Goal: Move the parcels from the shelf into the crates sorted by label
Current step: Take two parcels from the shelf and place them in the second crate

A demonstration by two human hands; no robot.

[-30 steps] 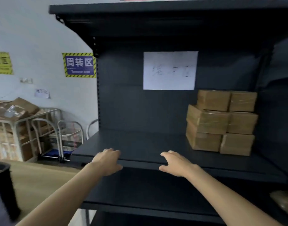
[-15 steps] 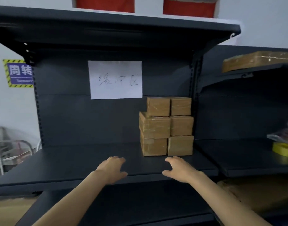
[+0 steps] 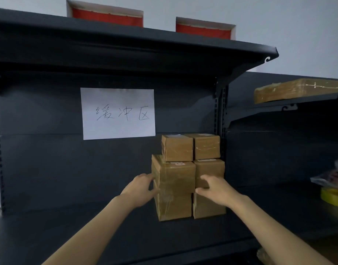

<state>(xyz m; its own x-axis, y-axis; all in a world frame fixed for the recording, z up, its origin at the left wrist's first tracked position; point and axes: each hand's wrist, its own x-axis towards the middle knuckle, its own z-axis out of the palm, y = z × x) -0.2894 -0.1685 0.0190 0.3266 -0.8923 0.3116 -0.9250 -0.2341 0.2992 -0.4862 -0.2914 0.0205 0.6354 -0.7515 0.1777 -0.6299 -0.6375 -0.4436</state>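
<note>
On the shelf [image 3: 88, 226], left hand [image 3: 139, 190] and right hand [image 3: 216, 192] gripping the middle parcel [image 3: 175, 176] beneath a top parcel [image 3: 176, 148].

right hand [image 3: 215, 190] covers part of the middle right parcel [image 3: 210, 170]; yellow tape roll [image 3: 333, 197] and flat parcel [image 3: 300, 89] cut off at right edge; parcel labels unreadable.
</note>
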